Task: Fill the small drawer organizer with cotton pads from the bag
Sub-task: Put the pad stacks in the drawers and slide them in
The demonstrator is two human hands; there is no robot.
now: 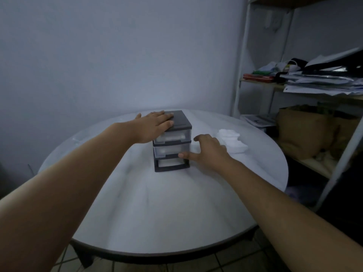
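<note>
Head view is showing the left fingers (pixel 167 119) lying straight and close together, pressing flat on the dark lid of the small drawer organizer (pixel 179 119), with the left hand (pixel 155 125) steadying it from above. The right fingers (pixel 204 138) are hanging loosely spread beside the organizer's right wall and pinching nothing. The right thumb (pixel 185 155) is reaching across to touch the lower right corner of the middle drawer (pixel 169 150). The right hand (pixel 209 151) is sitting just beside the unit, between it and the bag of cotton pads (pixel 233 142).

The organizer is standing upright near the middle of the round white worktop (pixel 157 213). The bag is lying on the same worktop just beyond the right hand, and white pads are showing in it.

As for progress, the top drawer (pixel 172 136) is showing white through its clear front, so it is probably holding pads already. The middle drawer is showing only a little white at its lower left. The bottom slot (pixel 170 163) is looking pale inside its dark frame, and whether a drawer is sitting there cannot be told. Judging from this, the filling is partly done, with the lower levels left to fill. A shelf unit (pixel 294 85) is standing to the right, piled with papers.
</note>
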